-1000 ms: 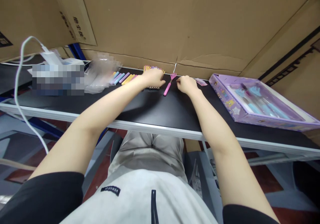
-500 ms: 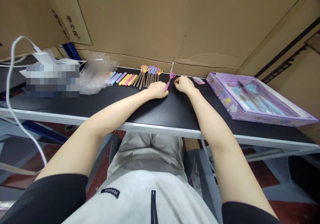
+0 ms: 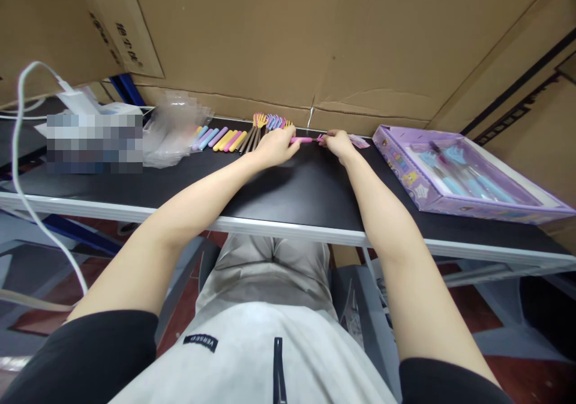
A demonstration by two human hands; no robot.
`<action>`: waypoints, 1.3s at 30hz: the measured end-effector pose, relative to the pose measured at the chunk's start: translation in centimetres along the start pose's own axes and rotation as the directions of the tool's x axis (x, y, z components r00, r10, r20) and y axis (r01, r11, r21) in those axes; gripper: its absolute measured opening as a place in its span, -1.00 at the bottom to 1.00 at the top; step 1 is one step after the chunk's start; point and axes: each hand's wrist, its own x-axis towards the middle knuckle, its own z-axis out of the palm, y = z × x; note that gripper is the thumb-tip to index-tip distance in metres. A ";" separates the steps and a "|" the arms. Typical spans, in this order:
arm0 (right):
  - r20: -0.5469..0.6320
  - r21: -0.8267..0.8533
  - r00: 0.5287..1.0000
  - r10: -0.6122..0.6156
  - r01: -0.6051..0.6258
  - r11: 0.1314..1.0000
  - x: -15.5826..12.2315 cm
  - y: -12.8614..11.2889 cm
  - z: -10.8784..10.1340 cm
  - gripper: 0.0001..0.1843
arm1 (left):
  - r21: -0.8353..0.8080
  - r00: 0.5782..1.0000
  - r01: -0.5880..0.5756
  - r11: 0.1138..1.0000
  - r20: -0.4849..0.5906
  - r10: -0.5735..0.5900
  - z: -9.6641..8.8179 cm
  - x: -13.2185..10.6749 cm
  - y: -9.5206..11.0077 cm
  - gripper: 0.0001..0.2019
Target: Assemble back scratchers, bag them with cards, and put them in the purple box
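Observation:
Both my hands hold one pink back scratcher [image 3: 302, 140] level over the black table [image 3: 288, 188], near its far edge. My left hand [image 3: 275, 146] is closed round the pink handle. My right hand [image 3: 336, 143] pinches the claw end. Behind my left hand lies a row of several small scratchers [image 3: 265, 125] with coloured claws. Left of that row lie several loose pastel handles [image 3: 220, 139].
A purple gift box [image 3: 454, 176] with blue scratchers inside lies at the right of the table. Clear plastic bags [image 3: 173, 134] and a white charger with its cable [image 3: 20, 170] sit at the left. Cardboard boxes [image 3: 288, 38] wall off the back. A small pink packet [image 3: 360, 143] lies beside my right hand.
The pink scratcher lay angled on the table; now my left hand has gripped its handle and both hands hold it level between them.

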 end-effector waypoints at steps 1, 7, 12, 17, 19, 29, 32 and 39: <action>0.013 0.167 0.996 0.093 -0.093 0.982 0.0 -0.2 -0.1 -0.65 | -0.019 1.000 -0.016 1.000 -0.019 0.016 0.0 0.0 -0.3 -0.73; 0.041 0.692 0.940 0.340 -0.272 0.668 -0.1 -2.1 -1.1 -0.62 | -0.113 0.998 -0.061 0.992 -0.007 0.060 -0.6 0.2 -1.7 -0.78; -0.154 0.628 0.922 0.356 -0.186 0.755 0.8 -2.0 -1.5 -0.65 | -0.119 0.999 -0.021 0.993 0.025 0.025 -0.4 0.8 -2.8 -0.84; -0.242 0.700 0.887 0.394 -0.122 0.704 0.8 -2.1 -1.6 -0.63 | -0.132 0.999 -0.023 0.991 0.044 0.029 -0.1 1.2 -3.5 -0.88; -0.249 0.702 0.893 0.376 -0.101 0.705 0.6 -2.4 -1.8 -0.56 | -0.140 0.997 -0.030 0.990 0.069 0.040 -0.2 1.2 -3.6 -0.88; -0.200 0.689 0.955 0.218 -0.021 0.724 -0.6 -3.8 -1.8 -0.56 | -0.195 0.996 -0.083 0.977 0.026 0.090 0.0 1.7 -4.7 -0.83; -0.169 0.854 0.958 0.229 0.026 0.520 -0.8 -4.4 -1.0 -0.56 | -0.203 0.990 -0.139 0.969 -0.037 0.134 0.4 2.0 -5.3 -0.81; -0.055 0.932 0.984 0.169 -0.010 0.363 -1.1 -5.1 -0.1 -0.65 | -0.236 0.984 -0.169 0.957 -0.088 0.152 0.3 2.2 -5.8 -0.72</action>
